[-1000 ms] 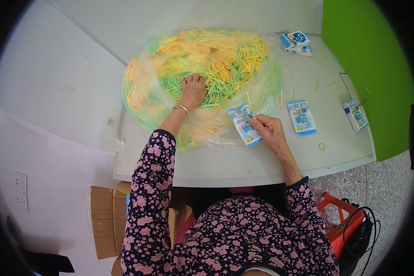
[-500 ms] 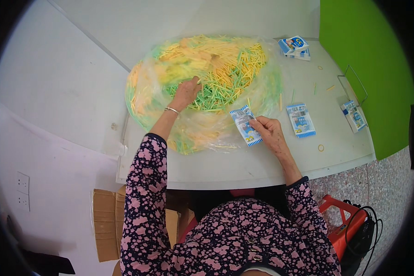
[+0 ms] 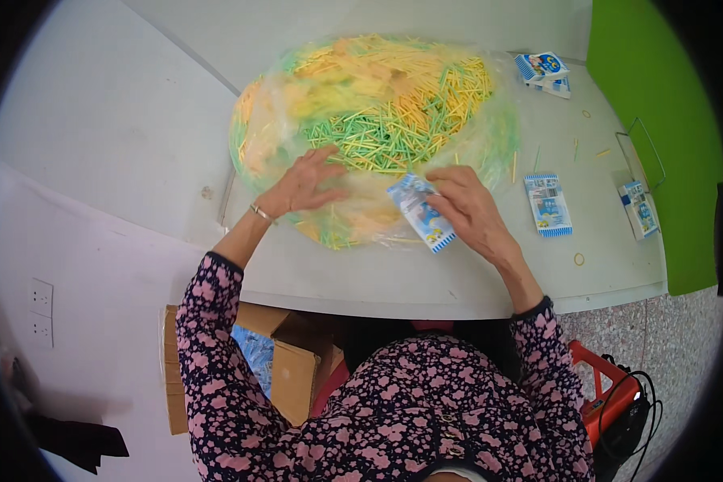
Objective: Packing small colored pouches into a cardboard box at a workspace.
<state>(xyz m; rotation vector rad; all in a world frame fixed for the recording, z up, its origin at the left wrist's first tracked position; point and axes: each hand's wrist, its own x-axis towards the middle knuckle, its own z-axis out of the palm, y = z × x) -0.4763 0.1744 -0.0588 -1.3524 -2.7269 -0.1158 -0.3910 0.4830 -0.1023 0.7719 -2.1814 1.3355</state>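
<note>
A blue-and-white sachet (image 3: 422,215), tilted at the near side of a clear plastic bag (image 3: 478,161), is clamped in the right hand's (image 3: 475,213) fingers. The left hand's (image 3: 301,183) fingers are spread apart above the bag, beside its green and yellow sticks (image 3: 377,132). Rightward on the tabletop (image 3: 474,285) lies another sachet (image 3: 549,206), with a rubber band (image 3: 579,259) nearer the person.

The location appears to be a workshop, as indicated by the white surface (image 3: 361,281) with green side panel (image 3: 643,145), bulk plastic bag (image 3: 480,138) of coloured sticks (image 3: 369,136), printed packets (image 3: 426,221) and cardboard carton (image 3: 293,381).
</note>
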